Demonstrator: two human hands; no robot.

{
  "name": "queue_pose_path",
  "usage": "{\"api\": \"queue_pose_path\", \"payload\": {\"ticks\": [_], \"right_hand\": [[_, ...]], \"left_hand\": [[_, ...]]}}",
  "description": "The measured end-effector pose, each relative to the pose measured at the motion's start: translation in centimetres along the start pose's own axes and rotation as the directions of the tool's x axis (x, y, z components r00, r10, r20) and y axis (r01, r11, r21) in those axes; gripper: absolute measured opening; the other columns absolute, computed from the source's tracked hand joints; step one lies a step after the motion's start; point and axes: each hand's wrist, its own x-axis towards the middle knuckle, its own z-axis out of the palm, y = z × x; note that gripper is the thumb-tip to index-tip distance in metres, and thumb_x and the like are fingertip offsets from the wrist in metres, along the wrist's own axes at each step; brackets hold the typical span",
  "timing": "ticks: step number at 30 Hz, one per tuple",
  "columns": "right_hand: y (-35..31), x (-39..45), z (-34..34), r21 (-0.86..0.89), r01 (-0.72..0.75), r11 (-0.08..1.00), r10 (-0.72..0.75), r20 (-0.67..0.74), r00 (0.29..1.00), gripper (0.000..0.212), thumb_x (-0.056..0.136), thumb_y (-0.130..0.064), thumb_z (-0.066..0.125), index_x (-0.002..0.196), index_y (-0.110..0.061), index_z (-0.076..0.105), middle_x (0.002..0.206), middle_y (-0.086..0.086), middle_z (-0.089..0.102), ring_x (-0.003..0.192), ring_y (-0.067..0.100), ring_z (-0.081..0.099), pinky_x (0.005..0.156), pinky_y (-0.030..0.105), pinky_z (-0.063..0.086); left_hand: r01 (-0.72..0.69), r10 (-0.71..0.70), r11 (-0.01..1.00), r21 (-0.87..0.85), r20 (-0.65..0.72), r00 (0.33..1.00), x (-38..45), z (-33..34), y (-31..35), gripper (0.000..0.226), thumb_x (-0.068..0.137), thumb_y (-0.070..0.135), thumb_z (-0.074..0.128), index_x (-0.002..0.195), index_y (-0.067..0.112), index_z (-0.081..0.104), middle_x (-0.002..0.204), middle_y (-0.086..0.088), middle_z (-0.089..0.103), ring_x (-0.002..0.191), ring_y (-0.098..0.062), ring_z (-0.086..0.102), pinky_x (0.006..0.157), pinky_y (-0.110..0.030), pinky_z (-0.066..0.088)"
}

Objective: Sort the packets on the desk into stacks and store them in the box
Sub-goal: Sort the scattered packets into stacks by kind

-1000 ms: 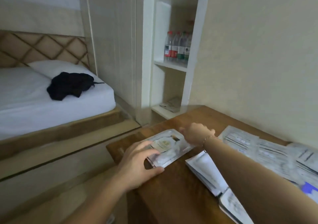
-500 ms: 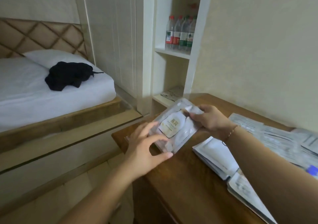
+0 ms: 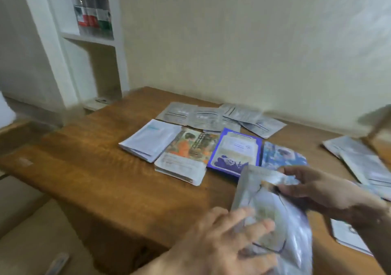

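Note:
A stack of silvery packets hangs above the near edge of the wooden desk. My right hand pinches its top edge and my left hand holds its lower left side. On the desk lie a white stack, an orange-printed stack, a purple-framed packet and a blue packet. A row of grey packets lies behind them near the wall. No box shows clearly in the blurred frame.
More pale packets lie at the desk's right side, and one at the near right. A white shelf unit with bottles stands at the left, past the desk's end. The wall runs close behind the desk.
Both hands lifted the silvery stack off the desk's left end and carried it right and toward me. The view swung right, away from the bed.

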Motion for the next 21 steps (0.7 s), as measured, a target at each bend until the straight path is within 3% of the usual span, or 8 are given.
{"api": "queue_pose_path", "payload": {"ticks": [4, 6, 8, 11, 13, 14, 17, 21], "right_hand": [[1.6, -2.0, 0.1, -0.233, 0.055, 0.971, -0.096, -0.167, 0.981, 0.013, 0.078, -0.011, 0.08, 0.087, -0.012, 0.071, 0.075, 0.001, 0.074, 0.067, 0.011, 0.065, 0.064, 0.023, 0.051], [1.7, -1.7, 0.1, -0.503, 0.059, 0.862, -0.199, -0.23, 0.953, 0.011, 0.081, -0.017, 0.078, 0.087, -0.025, 0.072, 0.073, -0.008, 0.074, 0.061, 0.0, 0.063, 0.059, 0.014, 0.048], [2.4, -1.5, 0.0, -0.66, 0.013, 0.751, -0.283, -0.304, 0.909, 0.014, 0.081, -0.026, 0.076, 0.093, -0.031, 0.07, 0.077, -0.01, 0.073, 0.06, -0.005, 0.062, 0.058, 0.01, 0.044], [3.7, -1.9, 0.6, -0.803, -0.038, 0.594, -0.506, -0.411, 0.758, 0.014, 0.083, -0.029, 0.072, 0.097, -0.027, 0.073, 0.083, -0.014, 0.07, 0.068, 0.005, 0.062, 0.063, 0.021, 0.046], [4.2, -2.1, 1.2, -0.89, -0.034, 0.455, -0.67, -0.368, 0.645, 0.009, 0.082, -0.028, 0.074, 0.09, -0.026, 0.075, 0.085, -0.01, 0.071, 0.077, 0.017, 0.065, 0.062, 0.028, 0.049], [4.4, -2.2, 1.6, -0.912, 0.004, 0.41, -0.711, -0.317, 0.628, 0.008, 0.081, -0.029, 0.074, 0.088, -0.026, 0.075, 0.086, -0.009, 0.071, 0.081, 0.02, 0.065, 0.062, 0.031, 0.052], [5.0, -2.3, 2.2, -0.935, 0.113, 0.335, -0.689, -0.161, 0.707, 0.029, 0.085, -0.049, 0.059, 0.097, -0.027, 0.074, 0.098, -0.009, 0.069, 0.092, 0.021, 0.063, 0.07, 0.036, 0.057], [5.7, -2.9, 2.3, -0.969, 0.047, 0.241, -0.624, -0.118, 0.773, 0.049, 0.084, -0.06, 0.041, 0.102, -0.026, 0.072, 0.097, -0.008, 0.07, 0.09, 0.022, 0.065, 0.069, 0.033, 0.056]], "left_hand": [[-0.006, 0.008, 1.0, -0.028, 0.078, 0.997, 1.3, 1.6, 2.5, 0.022, 0.099, 0.04, 0.049, 0.114, 0.049, 0.063, 0.136, 0.015, 0.057, 0.125, -0.013, 0.055, 0.079, -0.03, 0.054], [0.027, -0.02, 0.998, -0.058, 0.119, 0.993, 1.2, 1.3, 2.6, 0.02, 0.098, 0.047, 0.049, 0.114, 0.046, 0.062, 0.138, 0.013, 0.054, 0.127, -0.015, 0.053, 0.085, -0.033, 0.053], [0.114, -0.093, 0.986, -0.121, 0.161, 0.983, 0.9, 0.6, 2.5, 0.024, 0.095, 0.055, 0.051, 0.113, 0.044, 0.063, 0.141, 0.012, 0.051, 0.129, -0.015, 0.049, 0.089, -0.034, 0.051], [0.253, -0.205, 0.935, -0.248, 0.205, 0.957, -0.1, -0.5, 2.1, 0.029, 0.087, 0.062, 0.061, 0.108, 0.043, 0.067, 0.141, 0.013, 0.05, 0.132, -0.012, 0.046, 0.089, -0.036, 0.053], [0.291, -0.237, 0.919, -0.264, 0.218, 0.947, -0.4, -0.8, 2.2, 0.028, 0.084, 0.061, 0.066, 0.103, 0.041, 0.071, 0.14, 0.015, 0.051, 0.131, -0.01, 0.046, 0.09, -0.034, 0.053], [0.295, -0.242, 0.915, -0.274, 0.213, 0.947, -0.3, -0.8, 2.3, 0.027, 0.083, 0.06, 0.067, 0.1, 0.039, 0.072, 0.139, 0.014, 0.052, 0.131, -0.01, 0.048, 0.091, -0.034, 0.053], [0.289, -0.24, 0.895, -0.341, 0.178, 0.954, 0.0, -0.4, 2.6, 0.023, 0.083, 0.051, 0.073, 0.093, 0.031, 0.076, 0.135, 0.009, 0.058, 0.126, -0.013, 0.054, 0.091, -0.033, 0.053], [0.306, -0.255, 0.88, -0.364, 0.182, 0.95, -0.2, 0.2, 2.7, 0.021, 0.083, 0.047, 0.074, 0.091, 0.028, 0.077, 0.129, 0.009, 0.062, 0.124, -0.012, 0.056, 0.091, -0.034, 0.054]]}}
